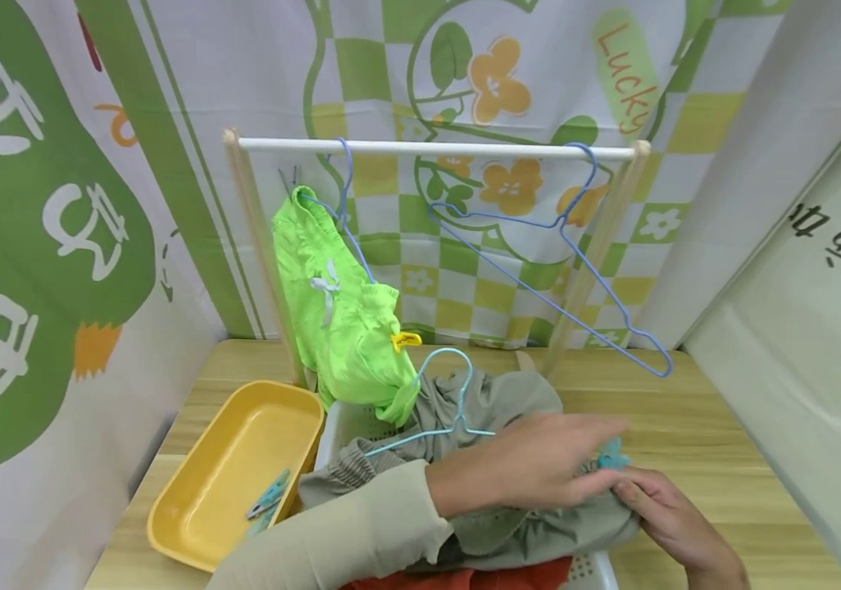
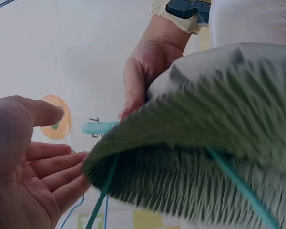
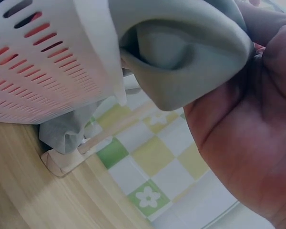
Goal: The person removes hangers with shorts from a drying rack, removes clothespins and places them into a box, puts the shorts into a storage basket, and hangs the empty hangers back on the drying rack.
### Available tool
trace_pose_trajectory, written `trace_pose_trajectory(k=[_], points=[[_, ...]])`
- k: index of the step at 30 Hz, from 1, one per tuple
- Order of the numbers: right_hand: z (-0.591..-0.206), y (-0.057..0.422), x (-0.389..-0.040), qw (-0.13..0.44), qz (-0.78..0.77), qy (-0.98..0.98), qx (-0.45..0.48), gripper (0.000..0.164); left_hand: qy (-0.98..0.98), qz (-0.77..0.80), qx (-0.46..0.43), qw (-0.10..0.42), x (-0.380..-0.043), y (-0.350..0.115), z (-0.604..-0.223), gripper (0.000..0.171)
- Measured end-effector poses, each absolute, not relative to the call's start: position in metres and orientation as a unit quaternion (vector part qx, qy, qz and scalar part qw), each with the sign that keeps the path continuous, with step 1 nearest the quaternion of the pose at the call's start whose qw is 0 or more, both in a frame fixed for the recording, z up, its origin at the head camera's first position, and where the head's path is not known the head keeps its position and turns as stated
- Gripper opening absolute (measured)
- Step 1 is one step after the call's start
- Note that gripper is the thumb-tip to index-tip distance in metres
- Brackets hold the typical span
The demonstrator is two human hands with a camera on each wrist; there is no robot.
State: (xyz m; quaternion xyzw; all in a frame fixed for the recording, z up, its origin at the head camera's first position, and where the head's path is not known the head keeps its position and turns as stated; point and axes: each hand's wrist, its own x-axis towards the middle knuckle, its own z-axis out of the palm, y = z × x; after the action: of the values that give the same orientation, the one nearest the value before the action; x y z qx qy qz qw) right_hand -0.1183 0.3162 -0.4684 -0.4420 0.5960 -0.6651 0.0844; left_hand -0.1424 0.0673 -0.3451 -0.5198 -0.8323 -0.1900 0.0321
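Note:
Grey-green pants [image 1: 494, 401] with a gathered elastic waistband [image 2: 190, 129] lie across a white basket [image 3: 62, 62], a light-blue hanger [image 1: 459, 401] set in the waist. A teal clothespin [image 1: 612, 453] sits at the waistband's right end. My right hand [image 1: 679, 516] pinches the cloth beside this clothespin. Crossing over the pants, my left hand [image 1: 538, 463] is close to the same end; its fingers look extended in the left wrist view, with the tips at the waistband's edge and the thumb apart. In the right wrist view, my palm [image 3: 257, 138] is beside the folded cloth.
A rack [image 1: 435, 148] holds neon-green shorts [image 1: 339, 287] with a yellow clothespin [image 1: 406, 340] on one blue hanger, and another blue hanger [image 1: 561, 221] without clothes. At left, a yellow tub [image 1: 206, 483] contains teal clothespins [image 1: 269, 496]. Red cloth [image 1: 465, 578] shows in the basket.

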Motion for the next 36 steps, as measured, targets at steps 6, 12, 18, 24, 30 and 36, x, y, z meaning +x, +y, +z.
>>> trace_pose_trajectory(k=[6, 12, 18, 24, 30, 36], points=[[-0.465, 0.319, -0.117, 0.083, -0.650, 0.618, -0.434, 0.048, -0.848, -0.183, -0.496, 0.036, -0.144, 0.082, -0.352, 0.040], [-0.464, 0.319, -0.115, 0.065, -0.636, 0.634, -0.435, 0.049, -0.860, -0.183, -0.476, 0.025, -0.146, 0.087, -0.357, 0.026], [-0.462, 0.320, -0.115, 0.070, -0.630, 0.642, -0.432, 0.050, -0.867, -0.166, -0.469, 0.022, -0.146, 0.090, -0.359, 0.033], [-0.460, 0.319, -0.115, 0.076, -0.631, 0.652, -0.414, 0.050, -0.869, -0.162, -0.467, 0.016, -0.145, 0.091, -0.357, 0.022], [-0.457, 0.319, -0.114, 0.083, -0.624, 0.662, -0.408, 0.050, -0.862, -0.181, -0.474, 0.005, -0.144, 0.090, -0.356, 0.023], [-0.455, 0.320, -0.113, 0.071, -0.608, 0.684, -0.397, 0.049, -0.852, -0.207, -0.482, 0.015, -0.145, 0.090, -0.356, 0.018]])
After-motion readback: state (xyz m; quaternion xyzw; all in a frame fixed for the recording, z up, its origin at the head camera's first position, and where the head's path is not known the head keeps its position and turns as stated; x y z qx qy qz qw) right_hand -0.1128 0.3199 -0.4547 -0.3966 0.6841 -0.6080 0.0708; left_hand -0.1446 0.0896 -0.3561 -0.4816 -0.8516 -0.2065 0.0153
